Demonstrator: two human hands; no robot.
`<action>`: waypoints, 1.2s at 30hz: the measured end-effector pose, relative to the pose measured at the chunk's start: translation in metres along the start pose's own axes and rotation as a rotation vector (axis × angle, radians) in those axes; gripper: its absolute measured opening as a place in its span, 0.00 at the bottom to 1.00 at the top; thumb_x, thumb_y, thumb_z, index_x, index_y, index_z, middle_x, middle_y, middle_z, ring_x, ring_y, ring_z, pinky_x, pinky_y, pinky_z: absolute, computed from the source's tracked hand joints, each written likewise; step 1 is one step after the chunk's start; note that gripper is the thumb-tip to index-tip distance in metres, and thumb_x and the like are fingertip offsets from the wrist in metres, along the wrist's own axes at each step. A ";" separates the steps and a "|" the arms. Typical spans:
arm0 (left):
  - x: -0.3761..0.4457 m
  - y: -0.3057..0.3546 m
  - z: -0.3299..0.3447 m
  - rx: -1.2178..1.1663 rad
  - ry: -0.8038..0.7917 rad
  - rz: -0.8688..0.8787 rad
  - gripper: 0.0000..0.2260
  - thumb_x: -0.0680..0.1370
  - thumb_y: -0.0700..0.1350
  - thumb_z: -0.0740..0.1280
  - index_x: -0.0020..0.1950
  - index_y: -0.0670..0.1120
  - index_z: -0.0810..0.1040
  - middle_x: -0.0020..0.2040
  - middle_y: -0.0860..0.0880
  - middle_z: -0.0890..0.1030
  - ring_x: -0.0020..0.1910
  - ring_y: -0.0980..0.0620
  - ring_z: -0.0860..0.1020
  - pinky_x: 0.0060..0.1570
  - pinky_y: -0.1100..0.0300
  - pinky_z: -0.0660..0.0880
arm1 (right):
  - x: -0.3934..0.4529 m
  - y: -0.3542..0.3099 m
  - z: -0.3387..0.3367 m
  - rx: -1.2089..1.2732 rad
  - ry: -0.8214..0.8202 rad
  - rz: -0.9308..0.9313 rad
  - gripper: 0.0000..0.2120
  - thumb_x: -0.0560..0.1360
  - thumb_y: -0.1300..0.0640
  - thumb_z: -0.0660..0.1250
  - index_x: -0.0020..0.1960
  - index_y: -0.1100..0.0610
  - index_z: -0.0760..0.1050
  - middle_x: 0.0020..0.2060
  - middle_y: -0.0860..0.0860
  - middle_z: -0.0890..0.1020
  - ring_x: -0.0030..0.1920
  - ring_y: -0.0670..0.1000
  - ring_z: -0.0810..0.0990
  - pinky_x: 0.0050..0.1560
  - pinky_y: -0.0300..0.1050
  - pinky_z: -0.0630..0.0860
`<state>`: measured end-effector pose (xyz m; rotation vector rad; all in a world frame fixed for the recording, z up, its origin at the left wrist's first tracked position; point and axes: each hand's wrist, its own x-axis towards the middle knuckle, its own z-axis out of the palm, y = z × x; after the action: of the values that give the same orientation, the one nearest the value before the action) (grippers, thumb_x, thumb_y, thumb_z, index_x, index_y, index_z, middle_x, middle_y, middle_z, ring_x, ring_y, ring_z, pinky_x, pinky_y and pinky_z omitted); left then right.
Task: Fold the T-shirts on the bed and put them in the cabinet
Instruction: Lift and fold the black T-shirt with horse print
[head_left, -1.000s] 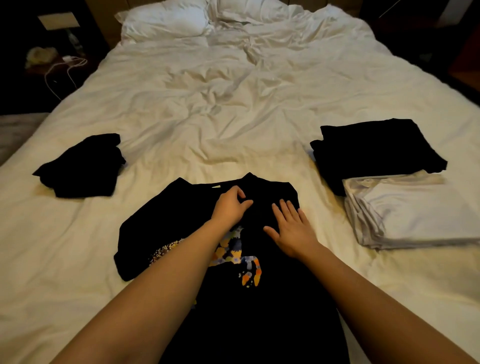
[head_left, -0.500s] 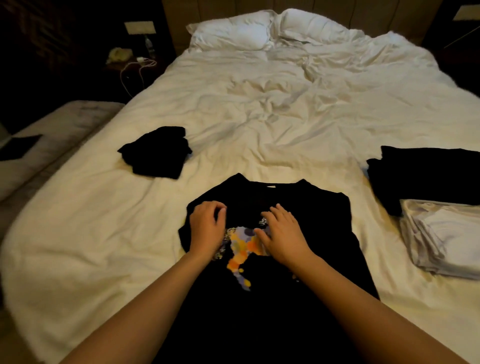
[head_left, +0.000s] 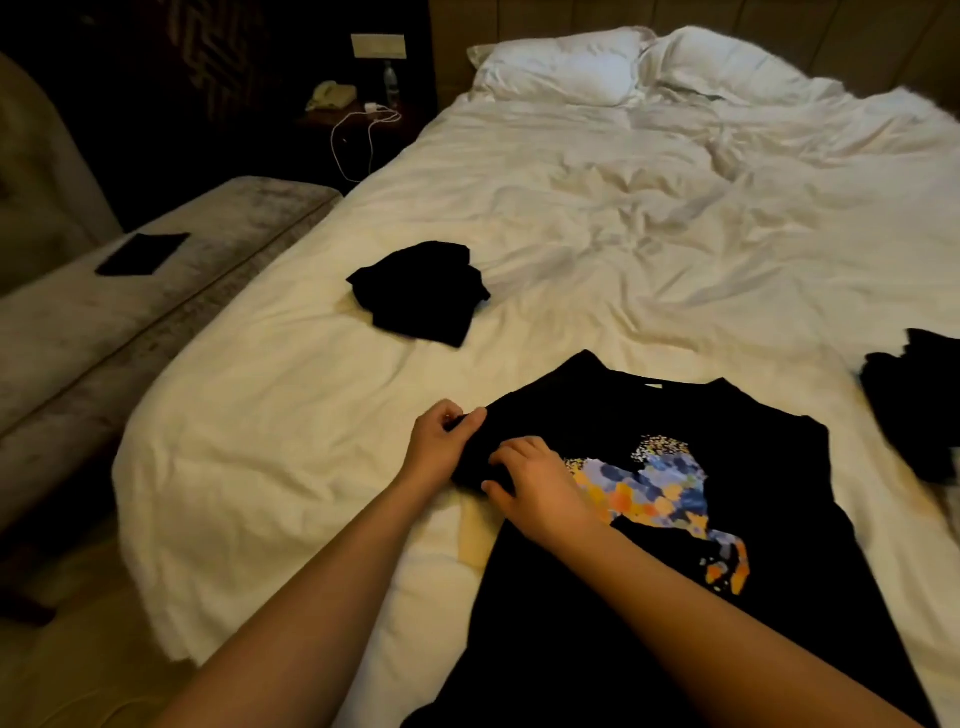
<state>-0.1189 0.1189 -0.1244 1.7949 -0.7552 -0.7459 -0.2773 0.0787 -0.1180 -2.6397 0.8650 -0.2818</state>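
A black T-shirt (head_left: 737, 415) with a multicoloured print lies face up on the near part of the white bed (head_left: 597, 218). Its left sleeve is bunched inward at the shoulder. My left hand (head_left: 441, 441) pinches the edge of that sleeve between thumb and fingers. My right hand (head_left: 540, 483) presses down on the bunched fabric just beside it, fingers curled into the cloth. A crumpled black T-shirt (head_left: 421, 293) lies further up the bed to the left. A black folded garment (head_left: 914, 400) shows at the right edge.
Two white pillows (head_left: 561, 67) lie at the head of the bed. A grey upholstered bench (head_left: 130, 312) with a dark flat object (head_left: 143, 253) runs along the bed's left side. A nightstand holds a phone (head_left: 332, 96), a bottle and a white cable.
The view has swung left, pushing the folded stack almost out of frame. Both hands have moved from the shirt's chest to its left sleeve and gathered it inward.
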 end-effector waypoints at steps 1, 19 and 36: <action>0.003 0.004 -0.006 -0.034 0.037 -0.011 0.15 0.77 0.49 0.72 0.38 0.46 0.69 0.34 0.48 0.72 0.32 0.53 0.70 0.33 0.63 0.67 | 0.003 -0.003 0.003 -0.006 0.035 0.006 0.18 0.78 0.48 0.66 0.63 0.56 0.76 0.61 0.52 0.76 0.64 0.55 0.71 0.63 0.49 0.70; 0.024 -0.004 -0.048 -0.756 -0.317 -0.472 0.13 0.78 0.52 0.66 0.48 0.43 0.83 0.44 0.44 0.83 0.43 0.45 0.81 0.49 0.51 0.78 | 0.025 -0.043 0.030 0.401 0.274 0.192 0.09 0.77 0.58 0.60 0.56 0.57 0.75 0.46 0.53 0.80 0.47 0.53 0.77 0.47 0.51 0.75; 0.026 -0.003 -0.071 0.111 0.087 0.048 0.10 0.75 0.36 0.68 0.50 0.49 0.83 0.41 0.48 0.83 0.39 0.51 0.80 0.42 0.60 0.77 | 0.023 -0.062 0.017 0.296 0.373 0.230 0.12 0.80 0.54 0.63 0.59 0.56 0.80 0.49 0.51 0.80 0.49 0.53 0.79 0.49 0.47 0.75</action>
<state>-0.0477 0.1387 -0.1098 1.8898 -0.7923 -0.6000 -0.2209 0.1164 -0.1082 -2.2230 1.1332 -0.7927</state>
